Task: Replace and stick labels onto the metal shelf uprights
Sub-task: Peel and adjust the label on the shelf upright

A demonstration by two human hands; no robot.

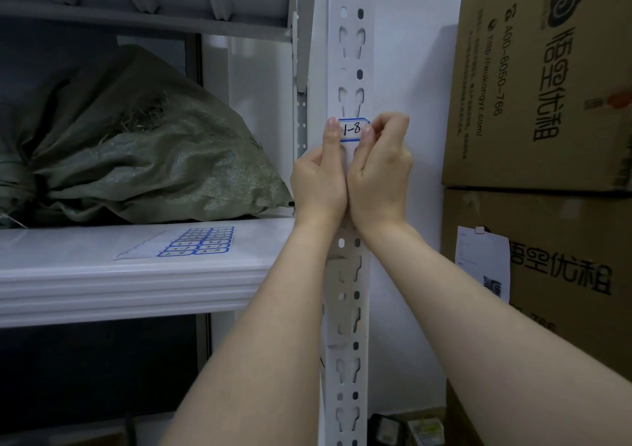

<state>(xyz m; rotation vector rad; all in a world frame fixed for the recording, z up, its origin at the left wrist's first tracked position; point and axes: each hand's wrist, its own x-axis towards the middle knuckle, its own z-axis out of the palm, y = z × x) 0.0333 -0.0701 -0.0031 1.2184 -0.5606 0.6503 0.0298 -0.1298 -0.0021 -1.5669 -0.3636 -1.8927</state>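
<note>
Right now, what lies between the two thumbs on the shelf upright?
In the head view, a blue-bordered label marked 1-8, on the white upright. The thumb of the left hand presses its left end; the right hand holds its right end.

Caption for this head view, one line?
Left hand and right hand hold a blue-edged label marked 1-8 against the white upright; a label sheet lies on the shelf.

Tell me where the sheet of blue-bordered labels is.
In the head view the label sheet lies flat on the white shelf, left of the metal upright, just in front of the green sack.
</note>
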